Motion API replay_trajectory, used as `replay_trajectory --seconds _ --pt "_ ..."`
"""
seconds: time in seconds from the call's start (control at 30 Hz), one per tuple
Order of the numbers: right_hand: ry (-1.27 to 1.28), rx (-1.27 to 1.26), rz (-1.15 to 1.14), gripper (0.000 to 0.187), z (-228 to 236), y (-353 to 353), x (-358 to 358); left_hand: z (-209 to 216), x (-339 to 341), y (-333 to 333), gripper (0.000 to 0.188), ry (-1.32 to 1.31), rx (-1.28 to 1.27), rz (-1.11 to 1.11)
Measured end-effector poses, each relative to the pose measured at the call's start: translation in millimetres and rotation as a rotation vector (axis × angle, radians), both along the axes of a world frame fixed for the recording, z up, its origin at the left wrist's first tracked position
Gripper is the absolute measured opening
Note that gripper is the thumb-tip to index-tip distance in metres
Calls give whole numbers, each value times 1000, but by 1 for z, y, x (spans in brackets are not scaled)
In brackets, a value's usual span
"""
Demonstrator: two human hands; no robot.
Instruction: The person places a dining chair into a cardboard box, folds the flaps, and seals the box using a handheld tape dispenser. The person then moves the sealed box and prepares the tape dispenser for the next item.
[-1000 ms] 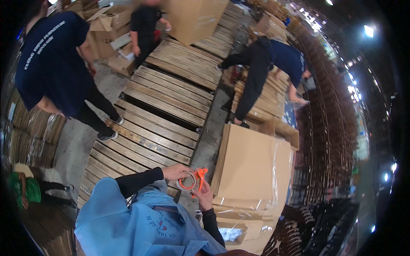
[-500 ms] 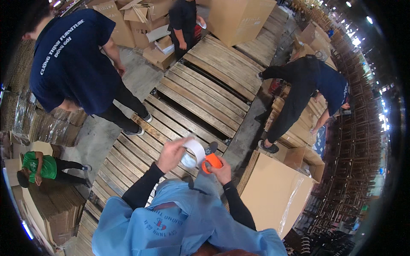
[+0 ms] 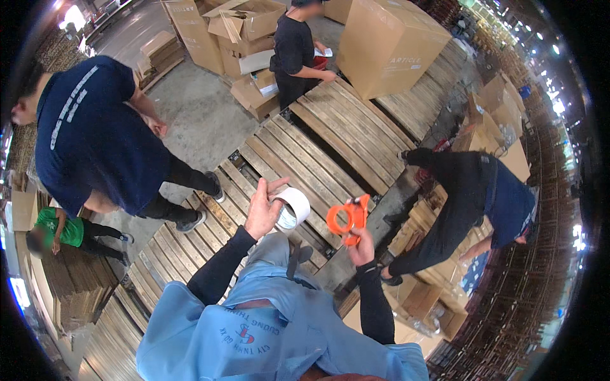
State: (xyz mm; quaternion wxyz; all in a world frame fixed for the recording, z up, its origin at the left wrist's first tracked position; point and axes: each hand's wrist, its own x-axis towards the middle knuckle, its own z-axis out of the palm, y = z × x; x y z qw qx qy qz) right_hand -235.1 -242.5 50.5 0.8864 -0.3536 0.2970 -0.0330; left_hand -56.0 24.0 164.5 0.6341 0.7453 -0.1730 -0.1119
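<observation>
white tape on a wide roll point(image 3: 301, 202) sits near the middle of the frame, just right of the left hand point(image 3: 259, 209), while an orange tape dispenser point(image 3: 359, 214) stands to its right, at the right hand point(image 3: 362, 246). the two things are apart, with a gap between them through which wooden slats point(image 3: 279, 152) show. the dispenser's round hub is on its left side, so it faces across the gap toward the roll. the dispenser's long axis runs nearly up and down the frame, leaning a little to the right at its top; the roll lies about level with it, tilted, its hole turned toward the lower left.

the left hand is nearer the roll and holds it at the roll's left edge, fingers spread toward the top of the frame; how far the thumb reaches into the hole is hard to tell. the right hand is closed round the lower end of the dispenser, which rises above its fingers. both things thus lie between the hands, in front of the person's light blue shirt point(image 3: 267, 324) at the bottom of the frame.
</observation>
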Motion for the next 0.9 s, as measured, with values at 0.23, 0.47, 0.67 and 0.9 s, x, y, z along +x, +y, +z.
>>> replay_trajectory --seconds 0.23,0.47,0.67,0.9 --pt "-433 -190 214 47 165 -71 273 3 78 -79 39 -17 7 24" --pt "-476 -29 465 57 112 -99 351 -36 209 -145 52 -132 -38 252" --pt "-175 156 249 44 45 -108 375 -48 299 -213 44 -68 139 192" --pt "-143 375 18 40 21 -202 431 -44 384 -313 38 63 -140 -103"
